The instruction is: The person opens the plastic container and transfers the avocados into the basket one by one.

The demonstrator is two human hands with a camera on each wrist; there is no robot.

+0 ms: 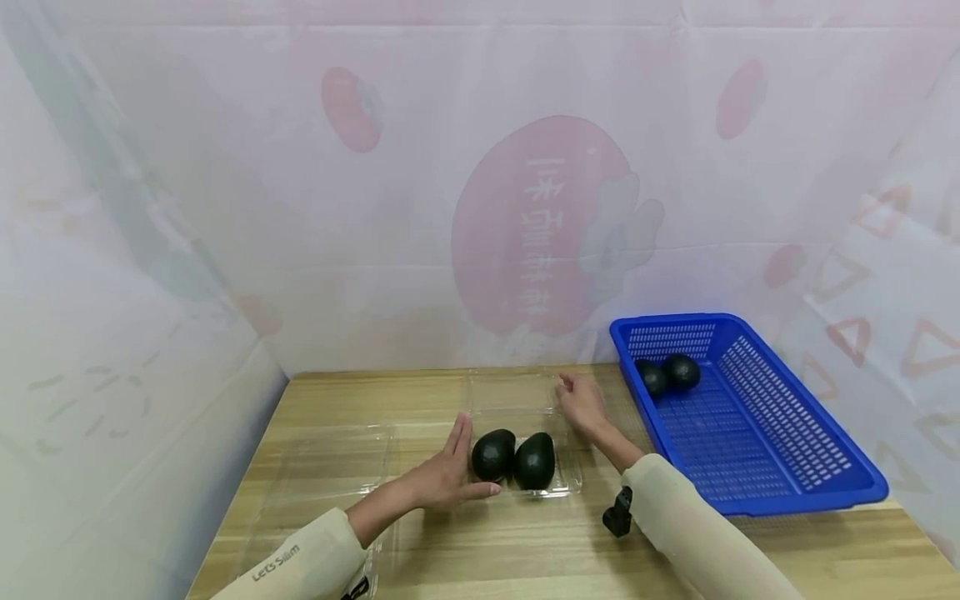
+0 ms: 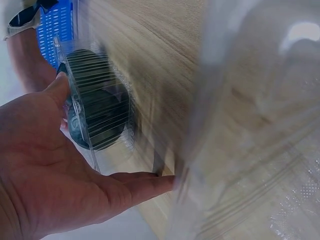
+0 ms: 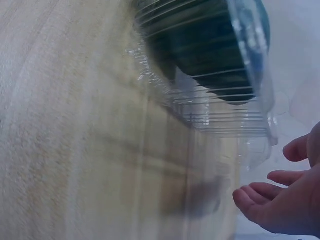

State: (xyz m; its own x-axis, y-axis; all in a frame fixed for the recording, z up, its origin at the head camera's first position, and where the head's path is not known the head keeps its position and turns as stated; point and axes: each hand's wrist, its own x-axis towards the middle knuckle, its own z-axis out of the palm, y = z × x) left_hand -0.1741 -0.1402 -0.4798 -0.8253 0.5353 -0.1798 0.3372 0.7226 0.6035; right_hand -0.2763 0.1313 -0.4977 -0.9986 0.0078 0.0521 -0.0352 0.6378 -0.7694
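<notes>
Two dark green avocados (image 1: 535, 461) lie side by side in a clear plastic clamshell box (image 1: 567, 482), whose lid (image 1: 513, 392) is folded back toward the wall. My left hand (image 1: 442, 477) is at the box's left side, fingers straight and thumb spread along the front; one digit reaches the box rim in the left wrist view. Near the lid's right edge, my right hand (image 1: 583, 403) has loosely bent fingers. The right wrist view shows that hand (image 3: 285, 202) holding nothing, a gap between its fingertips and the box.
On the right stands a blue perforated basket (image 1: 675, 318), with two more avocados (image 1: 681, 372) at its far left end. More clear plastic boxes (image 1: 337, 458) lie on the wooden table (image 1: 517, 554) at the left. A printed cloth wall (image 1: 405, 275) rises behind.
</notes>
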